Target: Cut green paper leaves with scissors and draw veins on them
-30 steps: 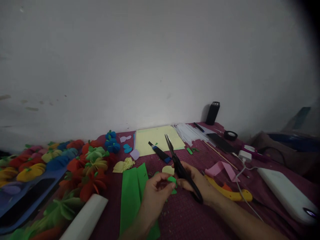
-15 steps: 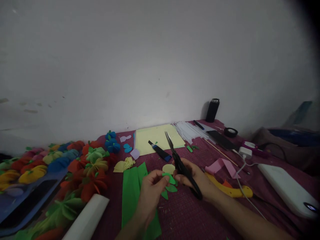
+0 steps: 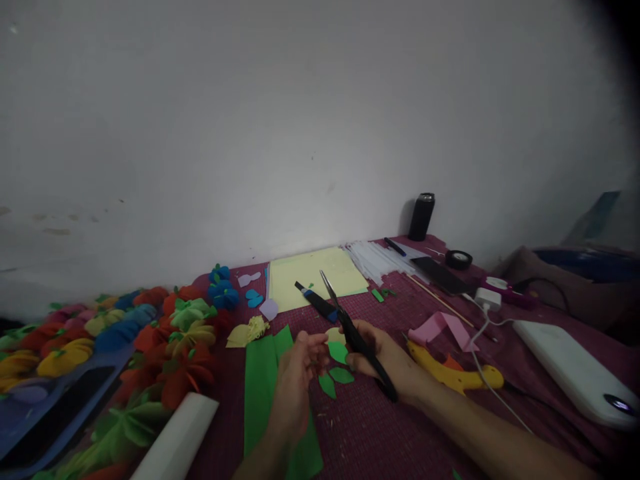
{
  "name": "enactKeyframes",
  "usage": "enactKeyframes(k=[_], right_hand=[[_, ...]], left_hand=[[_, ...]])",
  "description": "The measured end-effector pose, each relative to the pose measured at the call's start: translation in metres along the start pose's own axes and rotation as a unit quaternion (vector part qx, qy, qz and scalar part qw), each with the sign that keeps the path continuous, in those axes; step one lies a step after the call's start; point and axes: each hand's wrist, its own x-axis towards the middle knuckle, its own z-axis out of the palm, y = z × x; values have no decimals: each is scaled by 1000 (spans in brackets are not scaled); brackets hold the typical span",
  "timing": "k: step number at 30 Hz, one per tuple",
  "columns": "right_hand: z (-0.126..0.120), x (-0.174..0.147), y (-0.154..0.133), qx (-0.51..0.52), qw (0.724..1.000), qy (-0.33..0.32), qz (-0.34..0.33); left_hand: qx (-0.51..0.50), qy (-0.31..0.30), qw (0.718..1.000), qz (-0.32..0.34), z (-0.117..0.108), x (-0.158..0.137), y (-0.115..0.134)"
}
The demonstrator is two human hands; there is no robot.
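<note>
Black-handled scissors (image 3: 363, 345) are gripped in my right hand (image 3: 383, 353), their blades shut and pointing up and to the left. My left hand (image 3: 297, 373) hovers just left of a green paper leaf (image 3: 338, 352), fingers slightly apart and holding nothing. That leaf overlaps a pale yellow paper piece (image 3: 336, 334). Two more green leaves (image 3: 342, 375) lie just below it on the purple cloth. Long green paper strips (image 3: 260, 400) rest partly under my left forearm.
Coloured paper flowers (image 3: 190, 360) crowd the left side beside a white roll (image 3: 177, 440). A utility knife (image 3: 316, 302) lies across pale yellow sheets (image 3: 285, 283). On the right are a yellow glue gun (image 3: 450, 375), a white power bank (image 3: 570, 370), cables and a black can (image 3: 422, 217).
My left hand has let go of the green leaf, which now lies with the others, and its fingers have loosened. The scissors have shifted slightly left with my right hand.
</note>
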Motion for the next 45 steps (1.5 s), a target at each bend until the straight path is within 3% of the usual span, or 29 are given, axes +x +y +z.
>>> enactKeyframes(k=[6, 13, 20, 26, 31, 39, 45], right_hand=[[3, 0, 3, 22, 999, -28, 10], [-3, 4, 4, 22, 1000, 14, 3], [3, 4, 9, 49, 999, -2, 12], [0, 8, 11, 117, 990, 72, -11], [5, 10, 15, 168, 983, 76, -12], [8, 9, 19, 153, 987, 34, -23], [0, 14, 15, 133, 988, 69, -37]], left_hand=[[124, -22, 991, 42, 4, -1, -6], [107, -24, 993, 37, -6, 5, -3], [154, -42, 987, 35, 0, 3, -10], [18, 19, 1000, -6, -7, 7, -2], [79, -46, 996, -5, -2, 3, -10], [107, -29, 993, 41, -5, 9, -19], [127, -39, 991, 32, -9, 9, -21]])
